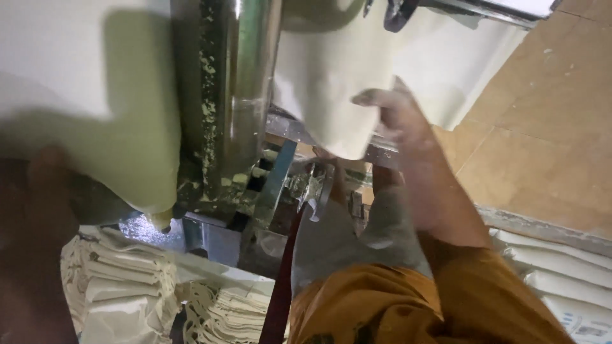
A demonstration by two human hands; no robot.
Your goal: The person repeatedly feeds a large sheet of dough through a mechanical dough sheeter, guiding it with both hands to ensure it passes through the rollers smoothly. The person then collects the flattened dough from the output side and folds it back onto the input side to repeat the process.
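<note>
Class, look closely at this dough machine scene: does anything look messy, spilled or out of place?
Yes. Pale dough scraps cling in crusted flecks to the upright steel machine column, more crumbs lying at its base. The flour-dusted right hand touches the pale dough sheet.

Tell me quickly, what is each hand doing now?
Left hand: blurred, against the pale dough sheet; grip cannot be told.
Right hand: closed on the hanging dough sheet.

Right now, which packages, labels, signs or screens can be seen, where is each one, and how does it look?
Stacked white sacks: lower right corner, beside the orange sleeve; long, flat, white, with faint dark print on the lowest one.
Folded cream cloth bags: lower left, under the metal machine; flat, piled in stacks.
No signs or screens are visible.
The right hand touches a pale dough sheet, which is not a package.
</note>
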